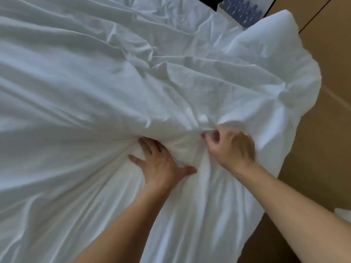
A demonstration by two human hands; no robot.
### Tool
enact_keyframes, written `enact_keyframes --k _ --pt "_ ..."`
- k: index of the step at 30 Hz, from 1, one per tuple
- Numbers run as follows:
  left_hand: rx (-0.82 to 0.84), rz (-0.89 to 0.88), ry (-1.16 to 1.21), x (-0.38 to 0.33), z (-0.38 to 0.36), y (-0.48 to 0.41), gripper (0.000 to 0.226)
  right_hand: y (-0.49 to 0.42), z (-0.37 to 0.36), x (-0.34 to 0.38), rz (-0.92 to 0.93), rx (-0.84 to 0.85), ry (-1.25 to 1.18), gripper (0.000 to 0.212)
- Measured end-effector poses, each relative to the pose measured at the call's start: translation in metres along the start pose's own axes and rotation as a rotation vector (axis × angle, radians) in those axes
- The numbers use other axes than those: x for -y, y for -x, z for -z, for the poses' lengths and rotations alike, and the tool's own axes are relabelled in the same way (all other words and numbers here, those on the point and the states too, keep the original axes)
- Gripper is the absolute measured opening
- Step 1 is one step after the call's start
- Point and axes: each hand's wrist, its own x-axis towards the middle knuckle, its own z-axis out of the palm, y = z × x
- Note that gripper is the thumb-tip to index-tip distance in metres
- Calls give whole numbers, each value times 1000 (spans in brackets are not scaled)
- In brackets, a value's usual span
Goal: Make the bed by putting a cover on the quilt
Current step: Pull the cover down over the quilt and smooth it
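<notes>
The cover [114, 82] looks soft, limp and quick to bunch. The left hand [161, 164] presses it, fingers spread, while the right hand [231, 147] pinches a gathered fold, likely the best hold.

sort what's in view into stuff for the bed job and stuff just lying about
For the job: white cover; left hand pressing it; right hand pinching it.
Lying about: pack of bottles at the top edge; wooden floor.

Big white cover [76, 95] cut off at left, top & btm edges. Fingertips of left hand [161, 165] buried in folds; right hand [232, 147] blurred.
</notes>
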Motion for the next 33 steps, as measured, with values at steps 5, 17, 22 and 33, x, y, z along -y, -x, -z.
enact_keyframes --k 5,17,22,33 --pt "-466 17 491 -58 5 -46 109 -165 24 -75 -150 35 29 107" --pt "-145 269 311 -260 47 -208 131 -281 -19 -168 -211 627 -39 138" --pt "-186 374 187 -281 37 -228 141 -330 -26 -180 62 864 1 143" --pt "-102 430 38 -283 27 -246 136 -351 -34 -176 118 1106 78 94"
